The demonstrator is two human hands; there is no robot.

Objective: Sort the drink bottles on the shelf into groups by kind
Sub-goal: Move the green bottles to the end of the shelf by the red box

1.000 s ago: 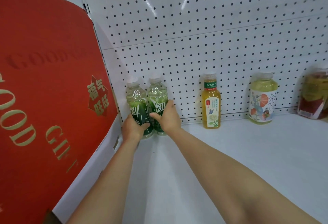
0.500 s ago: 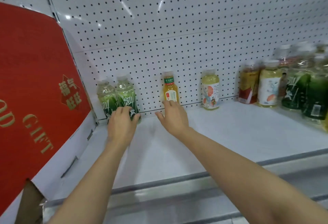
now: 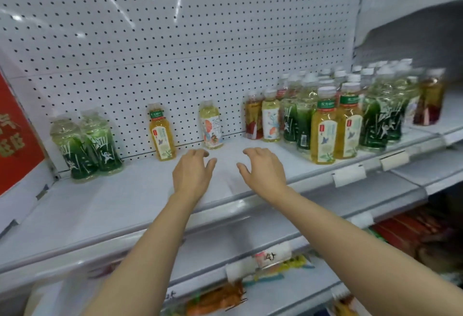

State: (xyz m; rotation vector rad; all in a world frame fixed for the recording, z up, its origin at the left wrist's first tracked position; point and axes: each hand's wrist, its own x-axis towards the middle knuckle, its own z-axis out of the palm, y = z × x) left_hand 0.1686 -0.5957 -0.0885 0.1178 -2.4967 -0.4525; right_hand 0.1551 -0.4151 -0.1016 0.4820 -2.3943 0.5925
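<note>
Two green-labelled bottles point(image 3: 86, 144) stand side by side at the far left of the white shelf point(image 3: 112, 198). A yellow tea bottle point(image 3: 162, 136) and a pale bottle with an orange-and-white label point(image 3: 211, 125) stand apart along the pegboard. A mixed crowd of bottles point(image 3: 333, 115) fills the right part of the shelf, green, yellow and red-labelled ones together. My left hand point(image 3: 191, 173) and my right hand point(image 3: 263, 170) hover over the shelf's middle, fingers loosely spread, holding nothing.
A red gift box point(image 3: 15, 135) stands at the left end of the shelf. White price-tag holders point(image 3: 349, 175) hang on the front rail. A lower shelf holds packaged goods point(image 3: 218, 298). Another shelf bay point(image 3: 446, 115) adjoins on the right.
Both hands have left the two green bottles and drawn back toward the shelf's middle. The view has swung right and backed off, bringing the crowded bottles on the right into sight.
</note>
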